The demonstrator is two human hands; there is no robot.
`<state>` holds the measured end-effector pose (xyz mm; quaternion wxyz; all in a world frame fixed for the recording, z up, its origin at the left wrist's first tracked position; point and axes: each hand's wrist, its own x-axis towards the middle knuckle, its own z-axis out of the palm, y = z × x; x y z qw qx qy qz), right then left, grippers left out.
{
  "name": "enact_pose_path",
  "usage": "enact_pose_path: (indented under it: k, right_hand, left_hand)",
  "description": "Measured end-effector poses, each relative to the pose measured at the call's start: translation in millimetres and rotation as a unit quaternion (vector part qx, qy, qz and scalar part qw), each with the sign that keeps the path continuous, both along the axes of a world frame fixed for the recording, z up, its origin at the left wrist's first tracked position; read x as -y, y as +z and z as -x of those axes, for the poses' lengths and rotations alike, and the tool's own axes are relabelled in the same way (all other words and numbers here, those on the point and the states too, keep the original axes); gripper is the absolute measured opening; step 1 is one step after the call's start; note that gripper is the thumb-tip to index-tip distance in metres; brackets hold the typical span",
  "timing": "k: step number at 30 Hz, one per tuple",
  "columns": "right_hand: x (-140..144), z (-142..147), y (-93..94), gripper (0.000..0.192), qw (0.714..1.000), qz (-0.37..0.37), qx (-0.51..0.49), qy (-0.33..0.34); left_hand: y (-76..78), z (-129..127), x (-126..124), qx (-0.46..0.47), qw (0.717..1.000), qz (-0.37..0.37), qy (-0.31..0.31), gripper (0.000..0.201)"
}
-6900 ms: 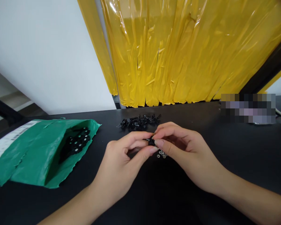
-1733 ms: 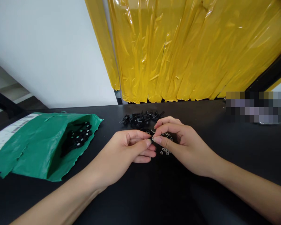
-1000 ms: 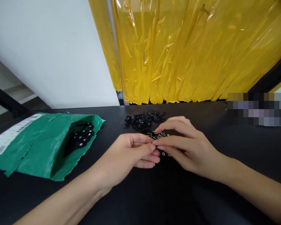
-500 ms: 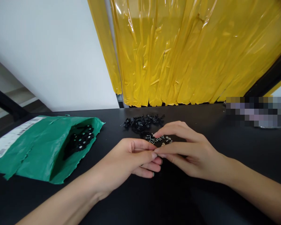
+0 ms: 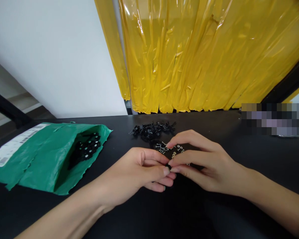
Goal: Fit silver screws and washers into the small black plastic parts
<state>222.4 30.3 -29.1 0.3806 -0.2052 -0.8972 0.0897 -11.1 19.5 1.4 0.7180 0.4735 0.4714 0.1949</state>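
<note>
Pinching a black part (image 5: 168,167) together, left hand (image 5: 142,170) and right hand (image 5: 213,164) seem mid-adjustment; next move likely needs steady hold; screws (image 5: 161,147) lie near.

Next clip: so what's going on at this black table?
A person pinches a small black piece between the fingertips of the left hand and right hand. Small silver screws lie on the black table just beyond the fingers, with a pile of black parts farther back. To the left, an open green bag holds black parts with silver spots.
</note>
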Motion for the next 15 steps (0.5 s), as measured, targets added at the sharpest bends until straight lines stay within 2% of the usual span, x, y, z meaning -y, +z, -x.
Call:
enact_pose_path:
  k: [2, 7, 12, 15]
  right_hand:
    - [1.0, 0.3, 0.5, 0.007, 1.0, 0.014, -0.001, 0.001]
    - [1.8, 1.5, 1.5, 0.016, 1.0, 0.023, 0.005, 0.019]
    - [2.8, 3.7, 4.1, 0.002, 0.999, 0.037, -0.013, 0.009]
    - [3.5, 2.0, 5.2, 0.008, 0.999, 0.043, -0.019, 0.024]
  left_hand:
    - [1.2, -0.9, 0.2, 0.006, 1.0, 0.002, 0.003, 0.008]
    - [1.6, -1.7, 0.8, 0.004, 1.0, -0.016, -0.004, 0.007]
    - [-0.3, -3.3, 1.6, 0.016, 1.0, -0.021, -0.001, 0.006]
    - [0.3, -3.7, 2.5, 0.029, 0.999, -0.019, 0.005, 0.005]
